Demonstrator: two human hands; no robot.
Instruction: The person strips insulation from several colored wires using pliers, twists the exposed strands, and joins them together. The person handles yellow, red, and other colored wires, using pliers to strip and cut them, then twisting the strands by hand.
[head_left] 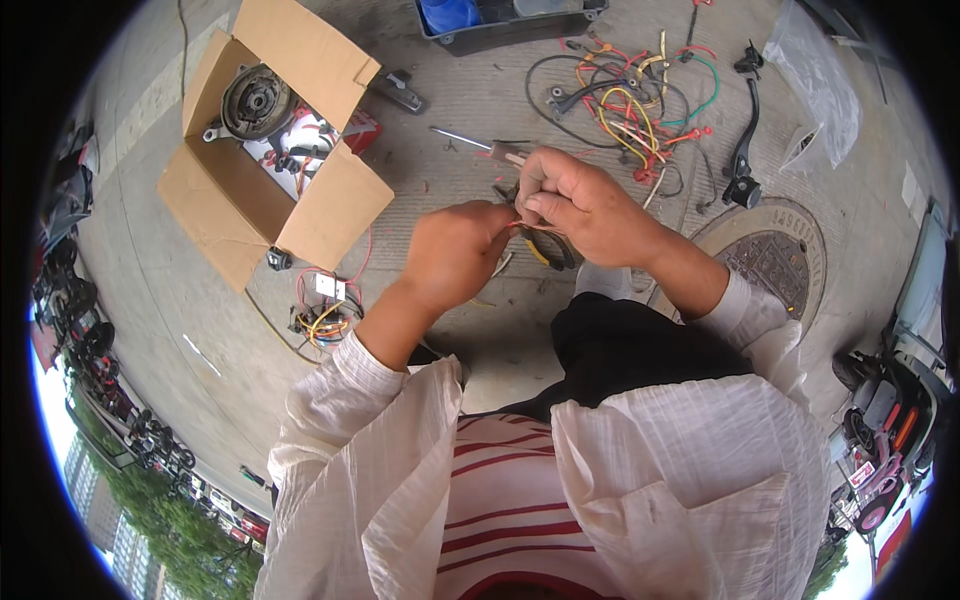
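Note:
My left hand [450, 252] and my right hand [590, 208] meet in front of me, both closed in a pinch. Between the fingertips runs a thin reddish wire [516, 224]; its ends are hidden by my fingers. Pliers with yellow and black handles [546, 250] lie on the ground just below my hands, their jaws partly covered. A screwdriver [464, 139] with a slim metal shaft lies beyond my right hand.
At the left stands an open cardboard box [225, 215] holding a round metal wheel hub part [257, 101]. Tangled coloured wires [630, 105] spread at the far right, near a black brake lever [743, 140]. Another wire bundle [325, 318] lies near left. A dark bin [520, 32] stands far off.

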